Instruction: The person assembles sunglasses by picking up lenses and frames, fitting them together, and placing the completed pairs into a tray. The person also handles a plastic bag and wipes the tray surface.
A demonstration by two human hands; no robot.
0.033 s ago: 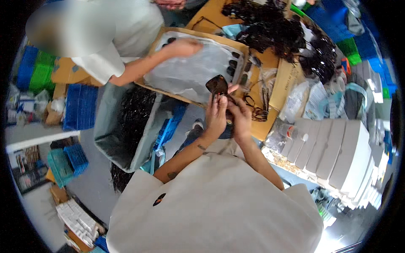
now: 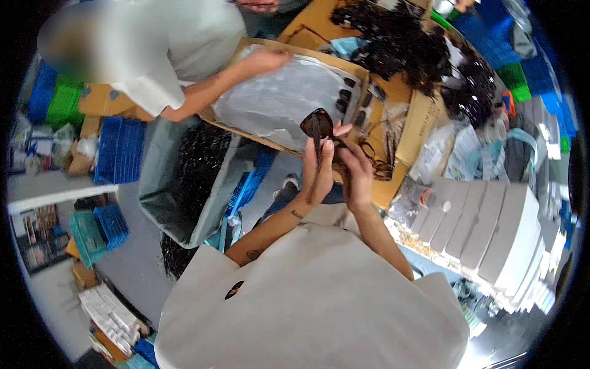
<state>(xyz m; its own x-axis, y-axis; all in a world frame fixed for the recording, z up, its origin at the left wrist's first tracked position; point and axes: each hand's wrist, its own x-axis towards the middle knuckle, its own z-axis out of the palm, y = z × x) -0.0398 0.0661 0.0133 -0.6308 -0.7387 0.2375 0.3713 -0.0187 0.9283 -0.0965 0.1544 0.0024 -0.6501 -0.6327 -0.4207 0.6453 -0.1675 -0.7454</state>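
A pair of dark brown sunglasses is held up in front of me, one lens turned upward. My left hand grips the frame from below, its thumb by the lens edge. One temple arm hangs down across that hand toward the wrist. Curled around the other side of the glasses, my right hand hides most of that half. Just beyond the hands lies a shallow cardboard tray lined with whitish sheet, with several dark lenses along its right edge.
Another person's hand reaches over the tray from the left. A grey bin with dark glossy pieces stands left. Frames in a dark heap cover the far table. White boxes stand in a row at right; blue crates sit left.
The sunglasses have turned in my hands, so a temple arm now shows across my left hand. The other person's hand has shifted slightly left over the tray.
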